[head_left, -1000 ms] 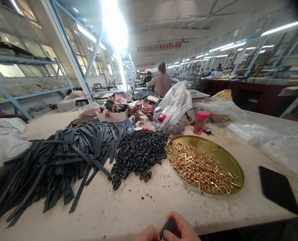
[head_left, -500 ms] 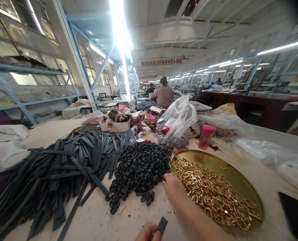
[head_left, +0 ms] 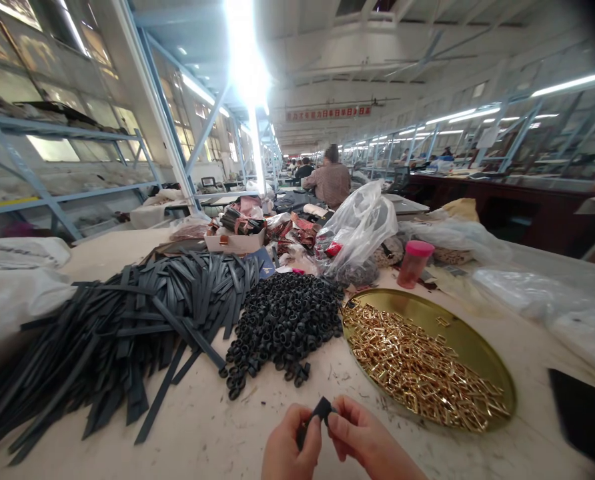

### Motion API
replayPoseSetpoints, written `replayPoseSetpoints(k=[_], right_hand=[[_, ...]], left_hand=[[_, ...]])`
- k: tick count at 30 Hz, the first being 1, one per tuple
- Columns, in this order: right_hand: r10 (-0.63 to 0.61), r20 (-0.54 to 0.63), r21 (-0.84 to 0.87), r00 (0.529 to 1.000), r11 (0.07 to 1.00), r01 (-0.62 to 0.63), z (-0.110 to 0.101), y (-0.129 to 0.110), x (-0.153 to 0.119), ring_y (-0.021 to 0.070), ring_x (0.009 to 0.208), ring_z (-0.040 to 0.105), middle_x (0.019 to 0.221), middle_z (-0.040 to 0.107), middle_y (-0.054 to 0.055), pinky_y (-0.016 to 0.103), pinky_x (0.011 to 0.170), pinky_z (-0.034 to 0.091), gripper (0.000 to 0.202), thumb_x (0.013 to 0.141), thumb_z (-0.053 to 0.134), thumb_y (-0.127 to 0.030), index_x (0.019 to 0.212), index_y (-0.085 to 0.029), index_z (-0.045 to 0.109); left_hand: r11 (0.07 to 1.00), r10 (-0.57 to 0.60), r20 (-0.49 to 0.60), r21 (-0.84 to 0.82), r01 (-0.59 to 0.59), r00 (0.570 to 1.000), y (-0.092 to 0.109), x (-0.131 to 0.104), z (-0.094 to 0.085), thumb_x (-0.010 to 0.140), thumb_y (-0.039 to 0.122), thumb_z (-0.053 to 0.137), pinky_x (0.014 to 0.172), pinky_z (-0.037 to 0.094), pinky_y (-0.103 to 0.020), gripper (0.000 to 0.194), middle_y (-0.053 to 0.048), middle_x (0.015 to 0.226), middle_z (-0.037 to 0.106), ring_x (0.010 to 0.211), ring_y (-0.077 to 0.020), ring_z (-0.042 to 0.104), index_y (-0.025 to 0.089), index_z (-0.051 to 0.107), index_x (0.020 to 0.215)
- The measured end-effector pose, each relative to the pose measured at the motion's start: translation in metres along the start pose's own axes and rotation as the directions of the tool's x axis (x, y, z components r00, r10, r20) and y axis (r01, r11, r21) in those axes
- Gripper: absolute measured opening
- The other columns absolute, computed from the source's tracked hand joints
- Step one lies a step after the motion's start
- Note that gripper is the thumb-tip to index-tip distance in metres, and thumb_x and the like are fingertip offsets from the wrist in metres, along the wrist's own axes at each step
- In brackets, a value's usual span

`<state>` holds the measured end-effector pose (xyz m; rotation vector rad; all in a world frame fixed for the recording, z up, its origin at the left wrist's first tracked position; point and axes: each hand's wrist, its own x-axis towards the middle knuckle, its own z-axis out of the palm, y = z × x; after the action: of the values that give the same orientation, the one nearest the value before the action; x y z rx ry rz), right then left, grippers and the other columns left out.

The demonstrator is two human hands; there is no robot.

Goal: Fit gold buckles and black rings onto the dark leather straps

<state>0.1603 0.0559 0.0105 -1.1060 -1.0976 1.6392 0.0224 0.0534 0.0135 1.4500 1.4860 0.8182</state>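
Observation:
Between the thumb and fingers of my left hand is a black strap, its squared end sticking up. My right hand is pinched closed right against that end, on a small dark piece that looks like one of the black loops; the fingers hide most of it. Just beyond my hands lies a heap of small black loops. Many long black straps are piled to the left. Gold metal buckles fill much of a round gold tray on the right.
A pink-lidded jar stands behind the tray. Clear plastic bags and a box of scraps sit at the back of the table. A black flat piece lies at right. A person sits farther ahead.
My right hand has drawn back from the edge of the loop heap beside the tray and met my left hand at the strap. The left hand has risen slightly into view with the strap.

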Motion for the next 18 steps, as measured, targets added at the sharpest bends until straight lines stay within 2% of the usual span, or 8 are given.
replayPoseSetpoints(k=[4, 8, 12, 14, 18], right_hand=[[-0.032, -0.01, 0.044, 0.999, 0.999, 0.033, 0.004, 0.002, -0.015, 0.0107, 0.054, 0.046, 0.057, 0.05, -0.004, 0.025, 0.056, 0.037, 0.041, 0.069, 0.059, -0.057, 0.067, -0.017, 0.049], [-0.093, -0.032, -0.026, 0.995, 0.995, 0.092, 0.005, 0.001, -0.021, 0.013, 0.058, 0.048, 0.058, 0.052, -0.002, 0.028, 0.061, 0.038, 0.041, 0.073, 0.052, -0.058, 0.069, -0.017, 0.049], [-0.131, -0.021, -0.136, 0.991, 0.983, 0.127, 0.006, -0.002, -0.024, 0.0137, 0.058, 0.047, 0.059, 0.052, -0.001, 0.028, 0.06, 0.038, 0.041, 0.075, 0.049, -0.058, 0.068, -0.018, 0.049], [-0.145, -0.013, -0.156, 0.989, 0.978, 0.142, 0.006, -0.001, -0.027, 0.0135, 0.059, 0.047, 0.06, 0.051, -0.001, 0.028, 0.06, 0.038, 0.04, 0.077, 0.047, -0.057, 0.069, -0.018, 0.049], [-0.177, 0.055, -0.186, 0.983, 0.965, 0.184, 0.005, 0.004, -0.033, 0.013, 0.057, 0.046, 0.059, 0.049, -0.002, 0.027, 0.057, 0.037, 0.041, 0.077, 0.046, -0.058, 0.072, -0.018, 0.05]], left_hand=[[1.0, -0.016, 0.053, 0.021, 0.015, 0.998, -0.01, -0.014, -0.001, 0.076, 0.044, 0.042, 0.045, 0.027, -0.021, 0.026, 0.007, 0.046, 0.037, 0.042, -0.0106, 0.039, 0.02, 0.049, 0.068], [0.998, -0.061, 0.03, -0.027, 0.062, 0.998, -0.011, -0.027, -0.006, 0.072, 0.048, 0.049, 0.045, 0.024, -0.021, 0.031, 0.007, 0.045, 0.032, 0.043, -0.0096, 0.033, 0.019, 0.047, 0.062], [0.984, -0.105, 0.01, -0.145, 0.106, 0.994, -0.006, -0.034, -0.01, 0.071, 0.056, 0.046, 0.043, 0.022, -0.021, 0.036, 0.009, 0.041, 0.031, 0.039, -0.0092, 0.031, 0.02, 0.048, 0.066], [0.991, -0.082, 0.033, -0.107, 0.085, 0.996, -0.003, -0.036, -0.011, 0.072, 0.052, 0.047, 0.044, 0.022, -0.021, 0.033, 0.009, 0.043, 0.031, 0.041, -0.0092, 0.031, 0.02, 0.05, 0.066], [0.993, -0.087, 0.169, 0.09, 0.073, 0.982, 0.003, -0.037, -0.014, 0.071, 0.035, 0.048, 0.046, 0.022, -0.021, 0.019, 0.007, 0.048, 0.032, 0.047, -0.0096, 0.031, 0.018, 0.052, 0.061]])
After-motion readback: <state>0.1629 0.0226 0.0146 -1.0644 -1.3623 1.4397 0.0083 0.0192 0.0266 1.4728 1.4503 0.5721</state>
